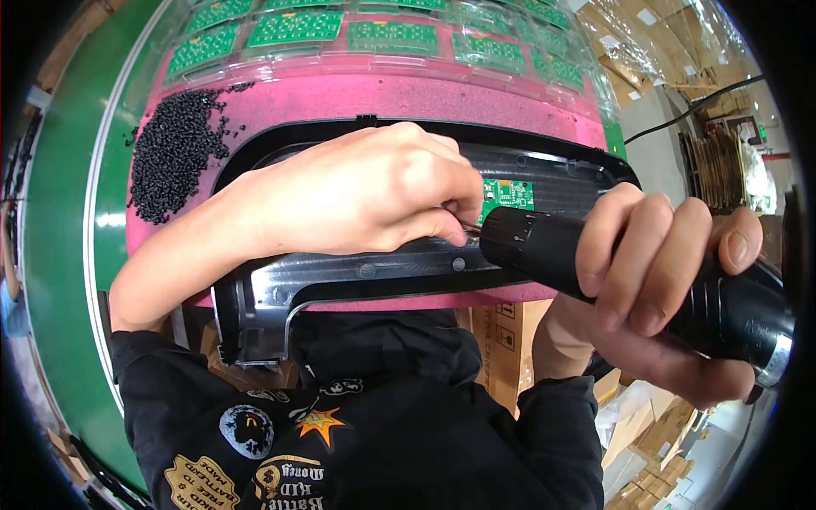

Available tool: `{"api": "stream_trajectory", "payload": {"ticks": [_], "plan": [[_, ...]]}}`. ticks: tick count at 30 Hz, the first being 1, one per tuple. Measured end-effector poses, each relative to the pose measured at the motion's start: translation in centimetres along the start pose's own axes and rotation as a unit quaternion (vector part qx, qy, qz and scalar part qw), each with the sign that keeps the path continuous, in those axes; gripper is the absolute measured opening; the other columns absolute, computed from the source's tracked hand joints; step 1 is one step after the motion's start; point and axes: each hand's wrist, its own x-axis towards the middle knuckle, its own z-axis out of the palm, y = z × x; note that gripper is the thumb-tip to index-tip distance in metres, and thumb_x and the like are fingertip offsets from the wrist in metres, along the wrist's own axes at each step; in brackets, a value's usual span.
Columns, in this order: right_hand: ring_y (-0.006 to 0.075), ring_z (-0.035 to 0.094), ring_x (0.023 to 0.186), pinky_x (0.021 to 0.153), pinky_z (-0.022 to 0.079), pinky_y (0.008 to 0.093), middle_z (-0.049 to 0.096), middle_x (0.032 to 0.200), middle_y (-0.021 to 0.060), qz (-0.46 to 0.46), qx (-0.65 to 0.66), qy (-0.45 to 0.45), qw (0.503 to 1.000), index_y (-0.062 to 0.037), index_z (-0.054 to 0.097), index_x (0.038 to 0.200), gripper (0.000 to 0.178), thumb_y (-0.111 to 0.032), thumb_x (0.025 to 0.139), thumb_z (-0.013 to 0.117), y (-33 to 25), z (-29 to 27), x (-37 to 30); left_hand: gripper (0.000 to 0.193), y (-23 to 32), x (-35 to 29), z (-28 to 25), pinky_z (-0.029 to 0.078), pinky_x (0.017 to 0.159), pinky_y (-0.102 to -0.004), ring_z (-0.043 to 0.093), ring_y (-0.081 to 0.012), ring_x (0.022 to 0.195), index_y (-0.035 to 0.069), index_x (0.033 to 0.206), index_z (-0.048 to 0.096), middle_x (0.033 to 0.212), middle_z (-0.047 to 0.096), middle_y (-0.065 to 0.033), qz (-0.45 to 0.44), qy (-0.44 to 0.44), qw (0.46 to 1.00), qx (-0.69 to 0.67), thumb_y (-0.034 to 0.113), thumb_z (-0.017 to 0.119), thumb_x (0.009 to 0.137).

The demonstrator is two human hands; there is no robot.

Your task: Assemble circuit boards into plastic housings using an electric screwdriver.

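My right hand [671, 263] is wrapped round a black electric screwdriver [531, 242], whose front end points left. At that front end, the thumb and fingers of my left hand [382, 191] pinch together. A bit of thin metal shows at the fingertips, but I cannot make out what they hold. Beneath both hands lies a long, curved black plastic housing [365, 270], its hollow side up. Inside it sits a small green circuit board [508, 194], just beyond the screwdriver's front; my left hand covers part of the housing.
A pile of small black screws [174, 153] lies on the pink mat [306, 98] at the left. Clear plastic trays [408, 61] with several green circuit boards stand along the back. Cardboard boxes [506, 344] are below the near edge, and a black cable [693, 110] hangs at the right.
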Motion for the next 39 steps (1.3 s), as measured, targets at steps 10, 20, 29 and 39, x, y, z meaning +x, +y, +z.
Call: {"api": "stream_trajectory", "payload": {"ticks": [10, 20, 29, 39], "plan": [[0.0132, 0.049, 0.050, 0.052, 0.042, 0.0299, 0.052, 0.068, 0.0024, 0.073, -0.001, 0.045, 0.996, -0.0035, 0.044, 0.117, 0.072, -0.066, 0.086, 0.061, 2.3, -0.6, -1.3, 0.022, -0.3, -0.1, -0.3, 0.048, 0.080, -0.0411, 0.060, -0.0317, 0.092, 0.001, 0.097, 0.061, 0.093, 0.061, -0.0115, 0.006, 0.101, 0.974, 0.201, 0.001, 0.072, 0.077], [0.0126, 0.048, 0.048, 0.051, 0.042, 0.0291, 0.052, 0.066, 0.0020, 0.070, -0.007, 0.020, 0.997, -0.0056, 0.045, 0.112, 0.071, -0.067, 0.083, 0.065, 3.1, -0.6, -0.9, 0.020, -0.9, -0.3, -0.4, 0.046, 0.080, -0.0408, 0.057, -0.0318, 0.091, 0.002, 0.096, 0.061, 0.092, 0.059, -0.0102, -0.020, 0.093, 0.976, 0.195, 0.001, 0.070, 0.078], [0.0105, 0.047, 0.047, 0.047, 0.041, 0.0263, 0.051, 0.062, -0.0001, 0.178, -0.111, 0.086, 0.974, -0.0034, 0.047, 0.112, 0.080, -0.072, 0.078, 0.068, 2.5, 1.6, -0.7, 0.020, -0.8, -0.3, -0.3, 0.046, 0.081, -0.0410, 0.057, -0.0310, 0.093, 0.002, 0.099, 0.060, 0.096, 0.058, -0.0099, -0.016, 0.099, 0.976, 0.193, 0.003, 0.069, 0.080], [0.0119, 0.046, 0.056, 0.064, 0.042, 0.0291, 0.048, 0.068, -0.0019, 0.203, 0.130, 0.333, 0.912, -0.0104, 0.051, 0.100, 0.034, -0.042, 0.097, 0.062, 2.4, -2.2, 1.2, 0.029, 0.6, -1.1, -3.1, 0.053, 0.085, -0.0467, 0.063, -0.0407, 0.100, 0.000, 0.107, 0.061, 0.103, 0.065, -0.0233, -0.266, 0.009, 0.906, 0.328, 0.014, 0.071, 0.083]]}}
